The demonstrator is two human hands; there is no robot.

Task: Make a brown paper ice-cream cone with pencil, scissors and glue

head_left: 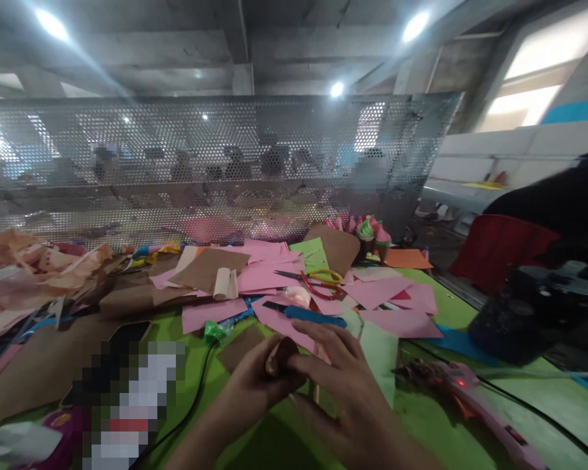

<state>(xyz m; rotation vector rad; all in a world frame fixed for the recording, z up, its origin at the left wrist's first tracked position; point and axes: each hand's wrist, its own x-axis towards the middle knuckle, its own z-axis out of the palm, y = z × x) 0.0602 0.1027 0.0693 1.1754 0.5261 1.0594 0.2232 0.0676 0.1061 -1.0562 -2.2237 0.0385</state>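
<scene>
A small brown rolled piece [287, 352], shaped like a little cup or cone, sits in the curled fingers of my left hand [252, 375]. Whether it is paper or foam sheet I cannot tell. My right hand [347, 385] is beside it with fingers stretched and apart, the index fingertip at the brown piece's right side. Just beyond both hands lies a blue-handled cutter [316, 316] on pink sheets [269, 271]. A glue gun [465, 385] with a pink body and a lit red light rests to the right of my right hand.
Red-and-yellow-handled scissors [318, 281] lie among the sheets. Brown sheets [210, 269] and crumpled paper [44, 274] cover the left. Finished-looking cupcake shapes [367, 232] stand at the back, before a perforated metal screen [200, 143]. A phone [127, 336] and black cable [203, 378] are at left.
</scene>
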